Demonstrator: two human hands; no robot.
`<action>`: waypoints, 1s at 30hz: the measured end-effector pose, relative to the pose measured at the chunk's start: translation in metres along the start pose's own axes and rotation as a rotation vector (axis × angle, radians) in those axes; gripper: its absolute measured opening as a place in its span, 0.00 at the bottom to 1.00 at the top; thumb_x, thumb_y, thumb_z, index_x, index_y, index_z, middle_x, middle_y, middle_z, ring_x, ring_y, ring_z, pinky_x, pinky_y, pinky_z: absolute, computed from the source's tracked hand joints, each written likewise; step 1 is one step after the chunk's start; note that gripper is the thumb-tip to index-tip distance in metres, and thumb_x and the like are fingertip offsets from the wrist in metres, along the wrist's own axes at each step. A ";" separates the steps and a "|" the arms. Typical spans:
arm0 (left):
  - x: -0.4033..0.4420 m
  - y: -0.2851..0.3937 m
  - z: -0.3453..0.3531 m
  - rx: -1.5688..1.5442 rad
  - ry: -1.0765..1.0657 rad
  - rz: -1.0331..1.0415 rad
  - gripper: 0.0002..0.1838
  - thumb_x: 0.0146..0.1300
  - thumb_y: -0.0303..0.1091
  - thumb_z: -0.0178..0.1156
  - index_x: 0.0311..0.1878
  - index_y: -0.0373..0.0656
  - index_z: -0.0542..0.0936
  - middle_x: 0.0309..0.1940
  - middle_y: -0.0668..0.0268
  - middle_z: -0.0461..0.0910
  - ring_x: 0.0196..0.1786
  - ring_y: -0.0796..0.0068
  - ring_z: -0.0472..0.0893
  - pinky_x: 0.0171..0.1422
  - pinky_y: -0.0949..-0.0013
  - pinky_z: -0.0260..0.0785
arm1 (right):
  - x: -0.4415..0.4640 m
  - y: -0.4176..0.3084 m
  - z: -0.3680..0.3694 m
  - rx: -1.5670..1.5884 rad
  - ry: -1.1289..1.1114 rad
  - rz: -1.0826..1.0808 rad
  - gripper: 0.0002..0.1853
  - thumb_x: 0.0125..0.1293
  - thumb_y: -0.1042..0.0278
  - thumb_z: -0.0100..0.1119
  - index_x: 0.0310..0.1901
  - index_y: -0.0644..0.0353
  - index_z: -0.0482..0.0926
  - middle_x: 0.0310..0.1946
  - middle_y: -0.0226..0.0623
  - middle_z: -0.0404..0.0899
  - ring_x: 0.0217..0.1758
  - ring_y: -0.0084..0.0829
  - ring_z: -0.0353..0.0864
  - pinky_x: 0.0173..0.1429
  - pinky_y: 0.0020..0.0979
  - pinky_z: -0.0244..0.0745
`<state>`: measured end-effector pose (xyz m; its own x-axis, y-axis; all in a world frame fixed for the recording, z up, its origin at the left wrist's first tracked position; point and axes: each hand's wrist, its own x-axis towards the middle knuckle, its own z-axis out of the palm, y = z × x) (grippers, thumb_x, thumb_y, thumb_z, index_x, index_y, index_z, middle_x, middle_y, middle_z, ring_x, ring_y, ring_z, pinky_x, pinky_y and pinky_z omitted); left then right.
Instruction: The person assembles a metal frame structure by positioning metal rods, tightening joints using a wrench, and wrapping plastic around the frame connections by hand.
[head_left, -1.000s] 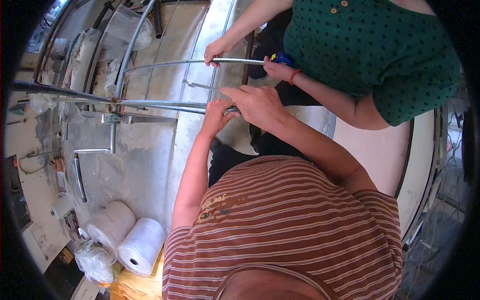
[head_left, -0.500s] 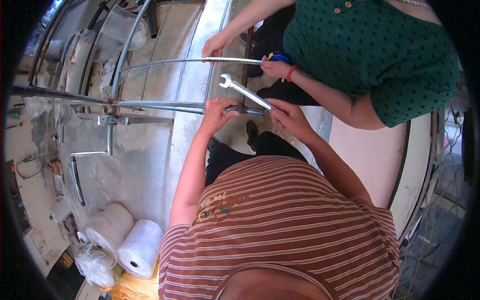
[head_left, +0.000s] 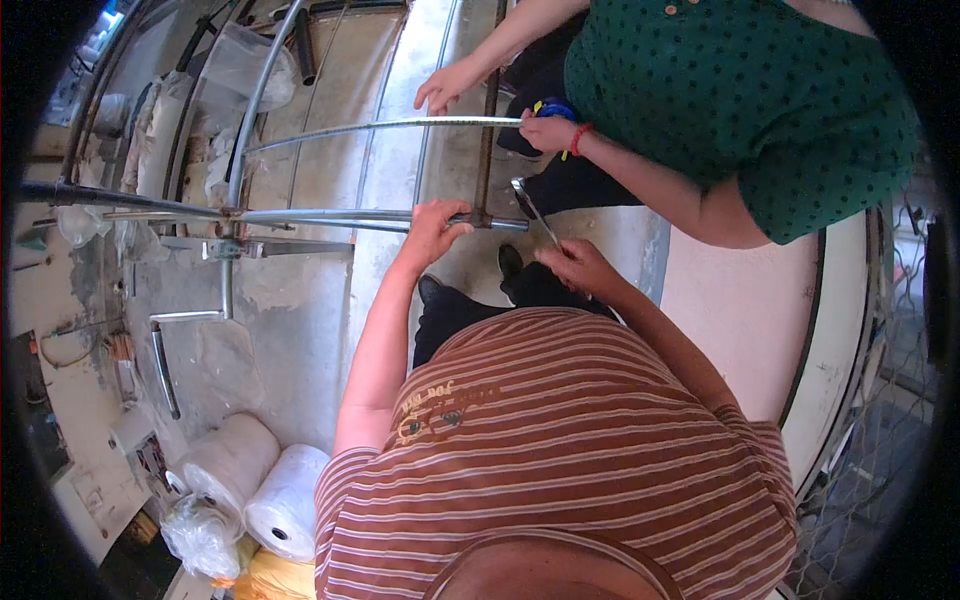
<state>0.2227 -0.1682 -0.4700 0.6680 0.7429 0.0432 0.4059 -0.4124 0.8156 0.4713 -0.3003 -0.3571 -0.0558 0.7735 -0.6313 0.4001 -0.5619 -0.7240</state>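
Note:
My left hand point(head_left: 437, 230) is wrapped round the end part of a horizontal metal pipe point(head_left: 340, 216), close to where a rusty upright bar point(head_left: 489, 150) meets it. In my right hand point(head_left: 580, 268) is a silver wrench point(head_left: 537, 215), gripped by its lower end. Its head points up and away from me, just right of the pipe's end and apart from it. Across from me, a person in a green dotted top point(head_left: 720, 110) holds a blue tape measure point(head_left: 553, 110). Its extended blade point(head_left: 400, 124) runs left to a curved pipe point(head_left: 250, 110).
A crank-shaped handle point(head_left: 165, 365) hangs from the frame at left. White plastic rolls point(head_left: 287, 505) and a yellow bundle point(head_left: 275, 577) lie at lower left. Wire mesh point(head_left: 850, 490) stands at right. The other person's free hand point(head_left: 447, 86) is above the blade.
The wrench has turned more edge-on, and its head has moved right and lower as my right hand shifted down. The other person's far hand has lifted off the tape blade. My left hand stays put.

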 end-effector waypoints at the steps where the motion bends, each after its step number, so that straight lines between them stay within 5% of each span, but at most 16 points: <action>1: 0.001 0.000 -0.001 -0.003 -0.004 -0.001 0.16 0.56 0.38 0.67 0.48 0.46 0.80 0.42 0.65 0.82 0.48 0.61 0.78 0.57 0.60 0.60 | 0.014 -0.008 0.003 -0.086 0.008 0.049 0.12 0.69 0.58 0.56 0.36 0.59 0.76 0.28 0.32 0.74 0.29 0.24 0.73 0.38 0.29 0.70; 7: 0.000 0.002 -0.002 0.011 0.018 0.042 0.17 0.56 0.37 0.67 0.49 0.45 0.80 0.43 0.63 0.83 0.48 0.59 0.78 0.56 0.60 0.62 | 0.080 -0.025 0.042 -0.373 0.399 -0.678 0.13 0.68 0.63 0.56 0.47 0.62 0.80 0.37 0.44 0.75 0.39 0.42 0.78 0.43 0.37 0.72; 10: -0.001 0.000 0.000 -0.025 0.028 0.036 0.17 0.57 0.36 0.66 0.50 0.45 0.80 0.44 0.61 0.83 0.51 0.57 0.79 0.58 0.58 0.63 | 0.081 -0.036 0.039 -0.388 0.204 -0.670 0.13 0.65 0.68 0.59 0.49 0.62 0.79 0.38 0.44 0.74 0.43 0.44 0.77 0.44 0.38 0.72; 19: -0.004 0.002 0.001 -0.120 0.039 -0.031 0.17 0.57 0.34 0.66 0.51 0.43 0.80 0.46 0.60 0.81 0.53 0.54 0.77 0.56 0.58 0.68 | 0.090 -0.043 0.029 -0.648 0.143 -0.729 0.13 0.60 0.68 0.64 0.46 0.59 0.78 0.37 0.43 0.72 0.41 0.48 0.77 0.43 0.42 0.73; 25: -0.003 -0.008 0.008 0.040 0.067 0.042 0.17 0.55 0.33 0.66 0.49 0.44 0.80 0.44 0.64 0.82 0.50 0.57 0.76 0.56 0.57 0.66 | 0.104 -0.022 0.039 -0.728 0.220 -0.746 0.08 0.63 0.69 0.56 0.42 0.59 0.73 0.40 0.45 0.71 0.38 0.52 0.80 0.41 0.51 0.75; 30: -0.002 -0.008 0.013 -0.014 0.078 0.030 0.17 0.55 0.32 0.66 0.49 0.45 0.80 0.44 0.65 0.82 0.50 0.58 0.77 0.57 0.57 0.66 | 0.090 -0.018 0.062 -0.695 0.374 -0.593 0.13 0.62 0.67 0.61 0.41 0.60 0.68 0.39 0.45 0.68 0.39 0.54 0.78 0.39 0.51 0.74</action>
<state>0.2257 -0.1734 -0.4840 0.6288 0.7695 0.1118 0.3773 -0.4276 0.8215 0.4023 -0.2388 -0.4184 -0.1758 0.9844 -0.0037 0.8561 0.1510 -0.4942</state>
